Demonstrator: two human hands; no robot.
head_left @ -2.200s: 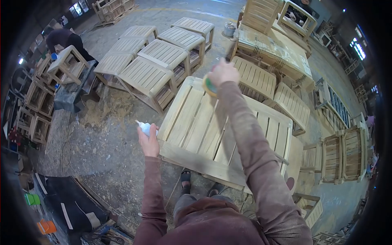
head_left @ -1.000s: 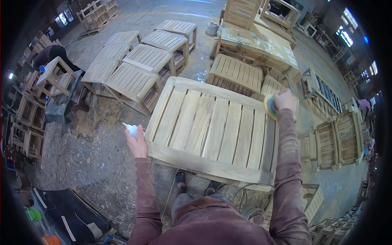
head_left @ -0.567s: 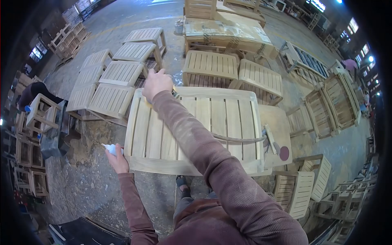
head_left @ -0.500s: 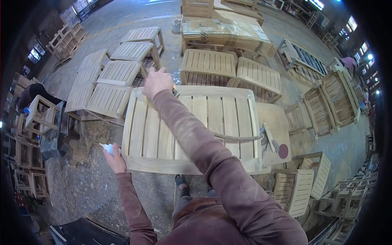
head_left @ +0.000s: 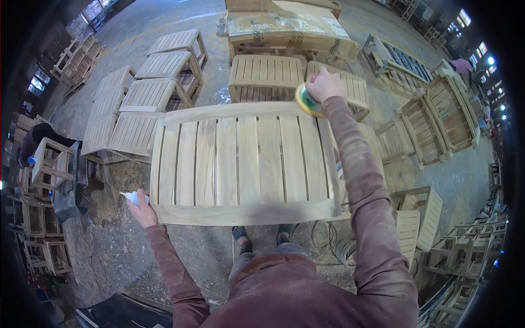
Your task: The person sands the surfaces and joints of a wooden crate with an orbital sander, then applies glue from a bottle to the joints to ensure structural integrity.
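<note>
A slatted wooden bench top (head_left: 248, 164) lies in front of me, with a frame around its slats. At its far right corner my right hand (head_left: 330, 85) is closed around a round orbital sander (head_left: 307, 101) with a green and yellow rim. The sander's pad is tilted at the corner; whether it touches the wood is hard to tell. By the near left corner, my left hand (head_left: 144, 211) grips a small pale squeeze bottle (head_left: 133, 198), its thin nozzle pointing left. That hand is close beside the frame's left edge.
Slatted stools (head_left: 146, 94) stand in rows at the far left, and more slatted pieces (head_left: 268, 71) stand beyond the top. A large cardboard-covered stack (head_left: 287, 27) is behind them. Cables (head_left: 322, 240) lie on the floor near my feet. Another person (head_left: 41, 139) bends at the left.
My right hand has swept the sander from the far left corner to the far right corner. My left hand still holds the bottle. The whole view has shifted slightly.
</note>
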